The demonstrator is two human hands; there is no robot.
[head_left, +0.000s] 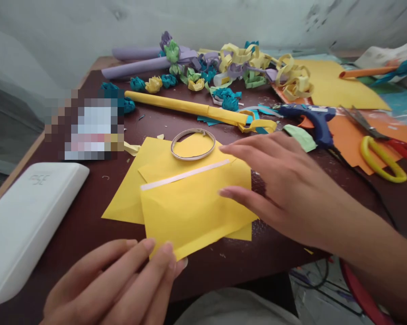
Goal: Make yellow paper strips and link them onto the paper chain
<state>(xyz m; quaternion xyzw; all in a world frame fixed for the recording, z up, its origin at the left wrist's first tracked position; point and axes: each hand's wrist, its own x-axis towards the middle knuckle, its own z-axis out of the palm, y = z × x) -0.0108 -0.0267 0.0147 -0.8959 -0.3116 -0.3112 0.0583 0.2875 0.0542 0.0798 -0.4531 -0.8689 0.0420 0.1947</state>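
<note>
Paper is seen in many shapes on a smooth, dark red-brown table top. At the back, it is rolled into smooth lilac paper tubes, crumpled into small yellow paper flowers and bent into a pale yellow paper chain of loops. Nearer, a long yellow paper stick is laid across. On the right, a blue plastic glue gun and metal scissors with yellow and red handles are placed near a flat orange paper sheet. On the left, a white slab-shaped device with rounded corners is set down.

In the middle, close to the front edge, a bright yellow paper sheet is held over other flat yellow paper pieces. Its surface is plain and slightly bulged, and its upper edge is lined by a straight, narrow white strip. Just beyond this edge, a thin, round tape ring is laid flat.

The lower left corner of the sheet is pinched by the left hand. By the right hand, nothing is grasped: its fingers are parted above the right side of the sheet. Whether the paper is touched by them cannot be told.
</note>
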